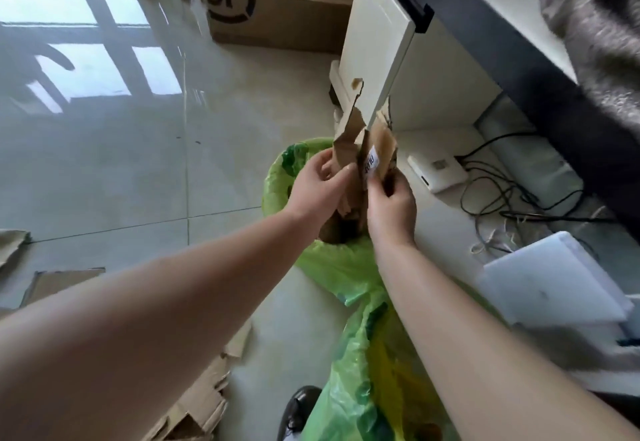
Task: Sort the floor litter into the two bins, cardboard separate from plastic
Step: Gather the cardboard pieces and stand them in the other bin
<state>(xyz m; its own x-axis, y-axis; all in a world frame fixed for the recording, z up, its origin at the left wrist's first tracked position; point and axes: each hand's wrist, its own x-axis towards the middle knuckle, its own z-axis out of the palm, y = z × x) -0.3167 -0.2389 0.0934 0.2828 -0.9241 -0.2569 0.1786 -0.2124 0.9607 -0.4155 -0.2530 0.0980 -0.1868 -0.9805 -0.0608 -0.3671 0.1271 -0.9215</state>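
Cardboard is the worry here: the torn brown piece (pixel 360 139) stands tall and ragged above the green-lined bin (pixel 277 177), most of its length still above the rim. If it were let go as it stands, I judge it could tip over the far edge and fall back to the floor by the white cabinet (pixel 377 45), or catch on the thin green liner and drag it down off the rim. A second green bag (pixel 367 364) lies nearer, just this side of the bin, and a careless drop could land the piece there among what may be plastic, spoiling the sort; what that bag holds cannot be told.

Both hands hold the piece from below. The left hand (pixel 318 184) curls round its left edge, fingers wrapped at the front. The right hand (pixel 391 201) pinches the right edge just beneath a white label (pixel 371 160). The cardboard rises up and away from the two hands, its lower end between them and directly over the bin's mouth, where more brown scrap already sits inside.

More flattened cardboard (pixel 197 402) lies on the tiles at the near left, well apart from the hands and not yet sorted.
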